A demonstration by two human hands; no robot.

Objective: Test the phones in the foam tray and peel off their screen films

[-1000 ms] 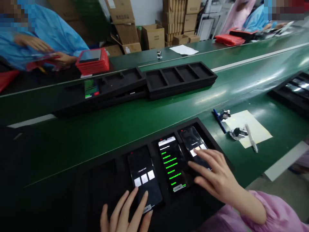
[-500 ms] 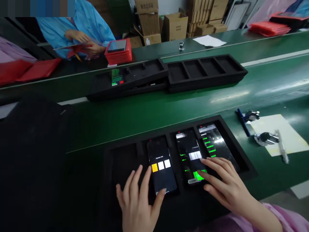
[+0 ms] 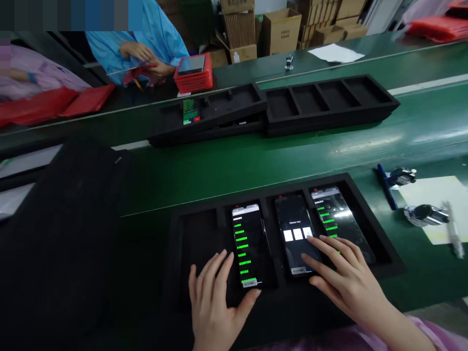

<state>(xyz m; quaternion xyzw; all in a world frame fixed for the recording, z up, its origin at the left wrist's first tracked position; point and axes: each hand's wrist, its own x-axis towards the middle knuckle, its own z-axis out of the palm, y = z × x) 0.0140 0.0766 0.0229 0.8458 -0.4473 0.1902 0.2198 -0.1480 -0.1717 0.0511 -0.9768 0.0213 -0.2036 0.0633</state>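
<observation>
The left hand (image 3: 214, 302) lies flat on the near edge of a black foam tray (image 3: 380, 195) that sits on the green table (image 3: 226, 170); its grip is released, the fingers spread over the foam beside the left phone (image 3: 248, 239), and the thumb tip touches that phone's lower end. The right hand (image 3: 343, 280) also has a released grip, palm down; its fingers reach across the lower part of the right phone (image 3: 338, 214), and one fingertip rests on the screen of the middle phone (image 3: 294, 229), just beside a row of three white squares. The three phones lie face up, side by side, each in its own compartment; the left and right screens show green lines of text; the compartment left of them holds no phone.

To the right of the tray lie a blue pen (image 3: 386, 186), two shiny metal pieces (image 3: 424, 213) and a sheet of paper (image 3: 448, 195). Farther across the table a second foam tray (image 3: 329, 100) lies flat, and a tilted tray (image 3: 219, 109) leans beside it with a small lit screen (image 3: 190, 111) in it. Beyond, a person in a blue coat (image 3: 153, 39) works near a red stack (image 3: 193, 78) with a device on top; cardboard boxes (image 3: 281, 29) stand behind.
</observation>
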